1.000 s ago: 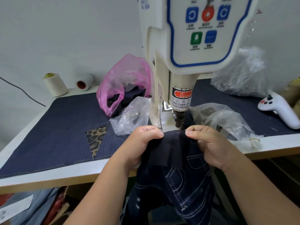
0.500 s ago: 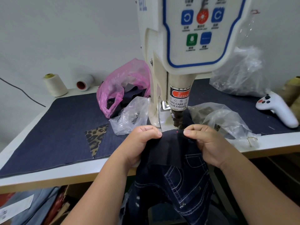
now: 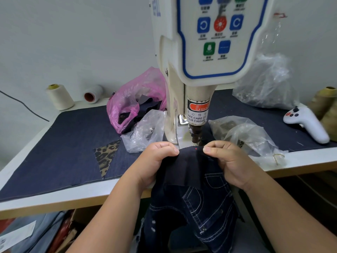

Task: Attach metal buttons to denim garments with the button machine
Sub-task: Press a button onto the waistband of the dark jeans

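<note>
Denim garment [image 3: 191, 172] sits just under the button machine [image 3: 197, 132] head; my left hand [image 3: 155, 157] and right hand [image 3: 228, 161] pinch its edge. I'd centre the red dot [image 3: 196, 148], fingers clear.

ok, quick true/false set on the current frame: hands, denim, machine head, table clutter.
1. Both hands pinch the denim garment at its top edge: left hand, right hand. True.
2. A red laser dot sits on the fabric between the hands. True.
3. The white controller lies left of the button machine. False: it lies to the right.
4. The pink bag sits behind a clear plastic bag, left of the machine. True.
5. Both thread cones stand upright. False: one cone stands, the spool lies on its side.
</note>
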{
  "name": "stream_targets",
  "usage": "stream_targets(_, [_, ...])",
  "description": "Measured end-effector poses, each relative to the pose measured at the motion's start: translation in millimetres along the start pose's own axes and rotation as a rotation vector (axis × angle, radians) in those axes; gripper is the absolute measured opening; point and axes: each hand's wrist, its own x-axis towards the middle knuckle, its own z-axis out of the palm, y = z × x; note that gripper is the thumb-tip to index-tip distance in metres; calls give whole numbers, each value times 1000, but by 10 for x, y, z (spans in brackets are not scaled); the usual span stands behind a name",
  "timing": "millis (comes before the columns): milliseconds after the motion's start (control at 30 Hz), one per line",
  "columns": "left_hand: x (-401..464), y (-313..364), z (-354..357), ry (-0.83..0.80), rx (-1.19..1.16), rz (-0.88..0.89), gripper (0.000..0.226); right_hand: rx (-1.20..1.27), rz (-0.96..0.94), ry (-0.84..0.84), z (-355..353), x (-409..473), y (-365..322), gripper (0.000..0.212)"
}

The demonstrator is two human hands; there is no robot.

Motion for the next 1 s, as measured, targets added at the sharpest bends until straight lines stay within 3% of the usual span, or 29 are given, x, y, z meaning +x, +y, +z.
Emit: stream_targets(1000, [-7, -7, -8, -1, -2, 13, 12, 22, 14, -18, -33, 24, 12, 9])
